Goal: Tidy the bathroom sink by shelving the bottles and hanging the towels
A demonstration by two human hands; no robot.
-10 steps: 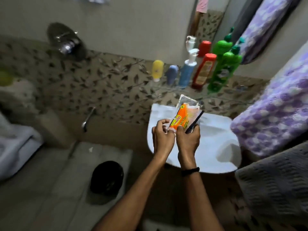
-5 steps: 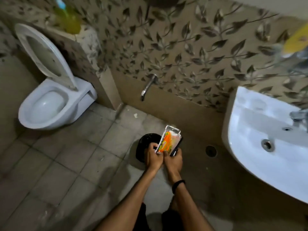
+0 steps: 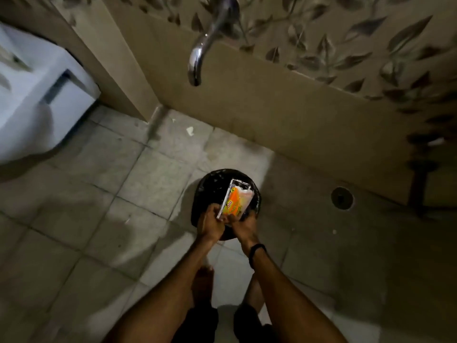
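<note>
Orange packet [image 3: 233, 203] with printed lettering, bundled with a clear wrapper [image 3: 238, 186] and pale crumpled packaging, held upright directly above the mouth of a black bin [image 3: 210, 185] lined with a dark bag. Left hand [image 3: 210, 222] and right hand [image 3: 243, 225] meet at the bundle's lower end; the fingers of both are curled and pinch it from either side. A black wristband [image 3: 257, 251] circles the right wrist. The bin stands on the grey tiled floor [image 3: 99, 194], close to the person's bare foot [image 3: 202, 280]. A round floor drain [image 3: 342, 198] lies to the right of the bin, near the base of the wall. A small white scrap [image 3: 190, 130] lies on the tiles beyond the bin. Above, a chrome tap spout [image 3: 197, 58] projects from the leaf-patterned wall [image 3: 346, 33]. A white toilet [image 3: 32, 107] occupies the left edge of the view.
</note>
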